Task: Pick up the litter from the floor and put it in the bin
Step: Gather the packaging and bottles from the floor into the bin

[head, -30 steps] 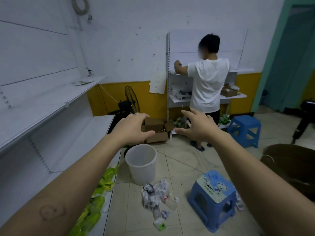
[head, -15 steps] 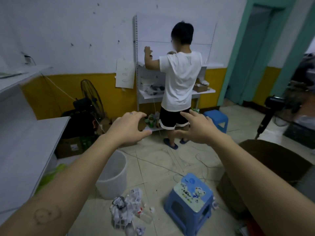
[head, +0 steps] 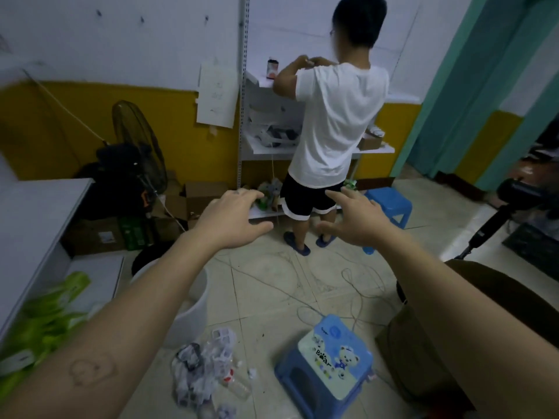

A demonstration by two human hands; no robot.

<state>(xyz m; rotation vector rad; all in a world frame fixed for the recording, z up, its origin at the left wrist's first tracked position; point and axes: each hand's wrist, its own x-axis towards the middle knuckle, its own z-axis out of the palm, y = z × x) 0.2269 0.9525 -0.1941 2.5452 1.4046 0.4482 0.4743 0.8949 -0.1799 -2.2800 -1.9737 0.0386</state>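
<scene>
Below both outstretched hands, on the tiled floor [head: 266,300], lies the litter [head: 202,373]: a heap of crumpled white paper, plastic wrappers and a clear bottle, untouched and well apart from either grip. Just beyond the heap, partly hidden under the left forearm, stands the white bin [head: 190,309]; its contents cannot be made out. Right of the heap, beneath the right forearm, sits a blue stool [head: 329,358] with loose cable trailing behind it. Left hand [head: 233,219] and right hand [head: 351,222] are both spread open, fingers splayed, holding nothing. Ahead of the hands, a person in a white shirt [head: 335,128] faces a shelf [head: 317,149]. Judged progress: no piece collected yet; reaching down, grasping and binning all remain.
</scene>
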